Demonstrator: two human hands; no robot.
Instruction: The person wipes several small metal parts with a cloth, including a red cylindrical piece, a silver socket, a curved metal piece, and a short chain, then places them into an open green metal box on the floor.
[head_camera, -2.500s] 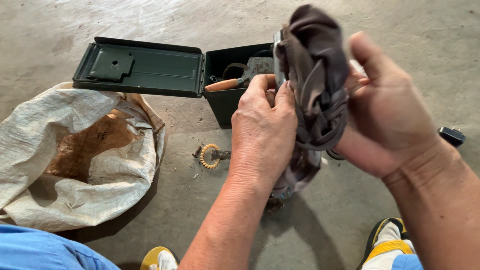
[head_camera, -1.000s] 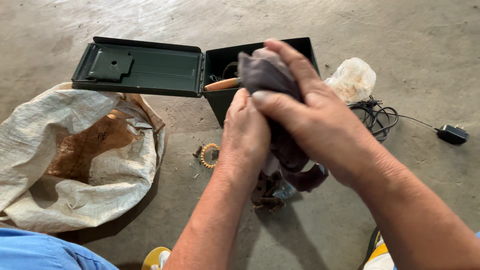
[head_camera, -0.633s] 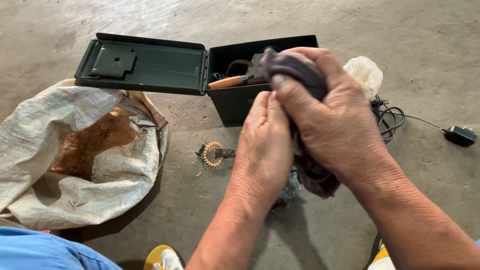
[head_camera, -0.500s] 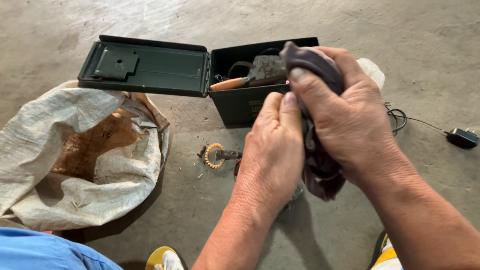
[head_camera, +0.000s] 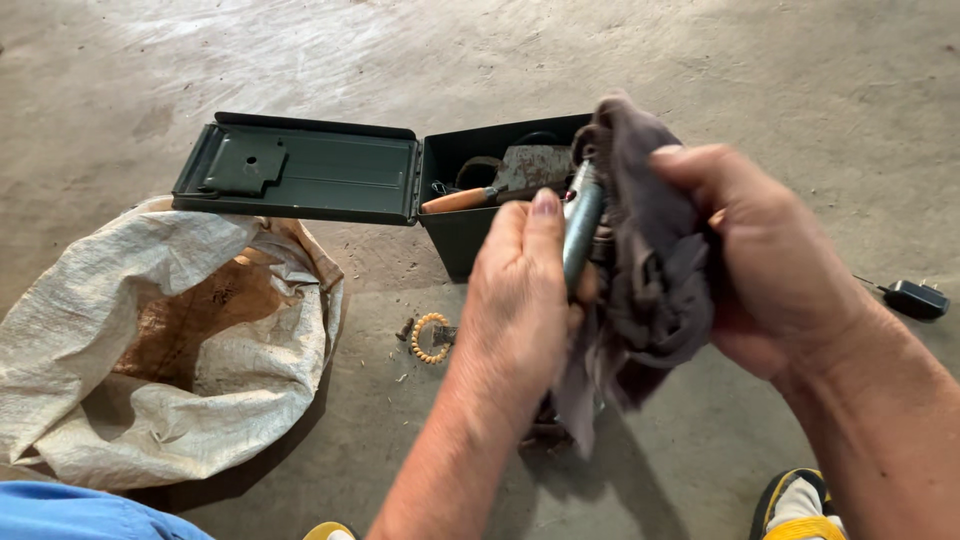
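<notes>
A grey concrete floor (head_camera: 780, 80) filled the head view. On it, at the left, lay a white woven sack (head_camera: 150, 350), slumped open and stained rust-brown inside. Behind it stood a dark green metal box (head_camera: 470, 235) with its hinged lid (head_camera: 300, 170) thrown flat to the left; a wooden-handled tool (head_camera: 460, 199) and a worn metal piece rested inside.

In front of the box the right hand (head_camera: 770, 260) gripped a bunched grey-brown rag (head_camera: 650, 270), fingers curled over its top and thumb pressed into its side, with a loose tail of cloth hanging below. The left hand (head_camera: 515, 300) held a slim grey metal tool (head_camera: 581, 228) upright, its fingers pressed together along the tool's left side, fingertips near its upper half. The tool stood between those fingers and the rag, touching the cloth on its right side; its lower end was hidden behind the hand.

A small black plug adapter (head_camera: 915, 299) lay at the right, and a small ring of beads (head_camera: 430, 337) sat on the floor below the box.
</notes>
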